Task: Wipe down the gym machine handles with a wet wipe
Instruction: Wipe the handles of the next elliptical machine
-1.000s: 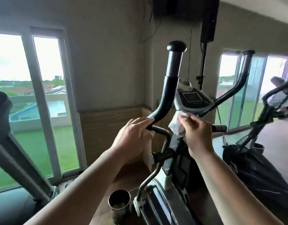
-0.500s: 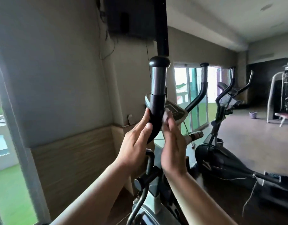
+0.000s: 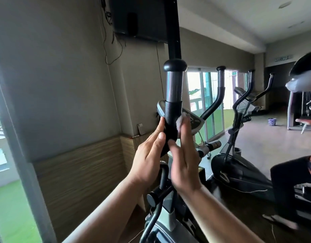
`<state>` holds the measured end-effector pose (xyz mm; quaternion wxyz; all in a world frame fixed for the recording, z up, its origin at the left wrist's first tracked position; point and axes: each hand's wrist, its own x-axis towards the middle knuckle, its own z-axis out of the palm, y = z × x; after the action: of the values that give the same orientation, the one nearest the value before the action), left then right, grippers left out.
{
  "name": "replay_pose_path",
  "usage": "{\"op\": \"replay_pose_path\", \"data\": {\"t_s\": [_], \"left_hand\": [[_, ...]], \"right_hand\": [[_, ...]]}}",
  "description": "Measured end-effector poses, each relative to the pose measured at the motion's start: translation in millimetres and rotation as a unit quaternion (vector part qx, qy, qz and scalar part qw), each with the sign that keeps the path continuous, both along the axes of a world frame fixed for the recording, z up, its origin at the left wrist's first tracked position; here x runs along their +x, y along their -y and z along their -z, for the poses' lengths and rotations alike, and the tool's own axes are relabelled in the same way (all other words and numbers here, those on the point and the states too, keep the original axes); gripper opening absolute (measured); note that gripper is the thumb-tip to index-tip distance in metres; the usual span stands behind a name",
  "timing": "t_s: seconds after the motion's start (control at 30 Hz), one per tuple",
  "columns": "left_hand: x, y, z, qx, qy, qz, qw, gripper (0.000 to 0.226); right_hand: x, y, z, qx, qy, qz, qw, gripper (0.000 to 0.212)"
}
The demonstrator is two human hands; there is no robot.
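The elliptical's left handle [image 3: 173, 95] stands upright in front of me, with a black foam grip, a bare metal section and a round black cap. My left hand [image 3: 148, 155] rests flat against the grip's left side, fingers extended. My right hand [image 3: 184, 155] presses a white wet wipe [image 3: 234, 120] against the grip's right side; only a crumpled edge of the wipe shows above my fingers. The machine's console [image 3: 195, 120] sits just behind the grip. The right handle [image 3: 219, 88] rises further back.
A second elliptical [image 3: 242, 165] stands to the right, with a person's dark-clothed leg [image 3: 288, 190] beside it. A wall-mounted screen [image 3: 139, 16] and a pole hang above. A phone [image 3: 140, 128] leans on the wall ledge. Windows lie left and behind.
Both hands rose from the lower bar and console area to the upright left handle. My view turned right and up. In the last half second the hands slid slightly higher on the grip.
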<state>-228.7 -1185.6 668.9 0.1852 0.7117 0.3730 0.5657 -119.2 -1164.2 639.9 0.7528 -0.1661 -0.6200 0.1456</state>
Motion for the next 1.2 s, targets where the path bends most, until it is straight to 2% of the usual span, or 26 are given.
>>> {"op": "replay_pose_path", "data": {"t_s": [0.1,0.17,0.27,0.43,0.63,0.8,0.9,1.0,1.1,1.2], "left_hand": [[1.1,1.7,-0.4,-0.004,0.014,0.006,1.000,0.068],[0.0,1.5,-0.2,0.001,-0.003,-0.006,1.000,0.069],[-1.5,1.0,0.2,-0.001,-0.013,-0.010,1.000,0.065],[0.2,1.8,-0.4,-0.001,0.008,0.010,1.000,0.063],[-2.3,3.6,-1.6,-0.010,-0.009,0.009,1.000,0.061],[-3.3,5.5,-3.6,-0.018,0.010,0.030,0.999,0.066],[-4.2,4.9,-4.1,-0.033,0.011,0.031,0.999,0.063],[-5.2,5.1,-5.6,-0.032,0.010,0.031,0.999,0.074],[-3.1,6.4,-7.0,-0.029,0.022,0.044,0.998,0.070],[-3.0,7.8,-6.4,-0.037,0.032,0.051,0.997,0.065]], "right_hand": [[4.1,0.7,-20.3,-0.011,0.013,0.022,1.000,0.068],[0.2,5.1,1.4,0.022,0.048,0.036,0.998,0.066],[-3.8,11.6,33.1,-0.004,0.082,0.033,0.996,0.071],[11.3,-6.3,-2.5,0.026,0.110,0.068,0.991,0.072],[3.2,0.2,31.5,0.006,0.161,0.109,0.981,0.076],[16.2,-13.4,-1.7,0.054,0.195,0.207,0.957,0.075],[17.1,-15.4,17.2,0.079,0.228,0.228,0.943,0.071],[19.7,-14.6,32.4,0.109,0.269,0.258,0.922,0.069],[28.1,-15.0,1.6,0.146,0.290,0.304,0.896,0.065],[27.4,-10.2,-14.8,0.142,0.309,0.341,0.876,0.065]]}}
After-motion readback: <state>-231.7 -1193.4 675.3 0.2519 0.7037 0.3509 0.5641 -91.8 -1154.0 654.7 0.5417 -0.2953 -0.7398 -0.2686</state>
